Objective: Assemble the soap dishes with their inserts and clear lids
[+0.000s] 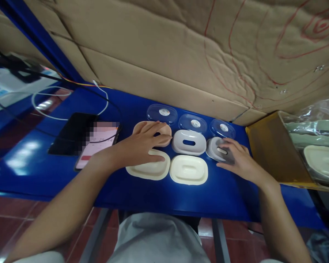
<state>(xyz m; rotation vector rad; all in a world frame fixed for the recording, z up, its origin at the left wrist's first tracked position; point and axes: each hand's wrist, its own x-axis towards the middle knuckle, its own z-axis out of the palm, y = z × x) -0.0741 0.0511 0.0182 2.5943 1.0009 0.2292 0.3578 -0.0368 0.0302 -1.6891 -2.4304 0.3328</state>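
- The left hand (138, 144) lies spread, fingers apart, over the peach dish (164, 128) at the left of the middle row; pressing unevenly could tip or skid it on the smooth blue table (153, 199).
- Its thumb reaches over the near left cream tray (148, 170), so a careless sweep could drag that tray out of line.
- The right hand (242, 160) has thumb and fingers on either side of the grey dish (214, 149), at the right of the row; blur hides whether it grips, so I cannot tell. A loose hold could let the dish slip.
- A sideways jerk there could knock the white dish (189, 149) in the middle, or the near right cream tray (188, 171).
- Overreaching could push the far right clear lid (222, 130), which sits just beyond the grey dish; being light, it would probably slide easily.
- The left wrist passes close to the phone (104, 140), with a black cable across it; a snag could shift both.
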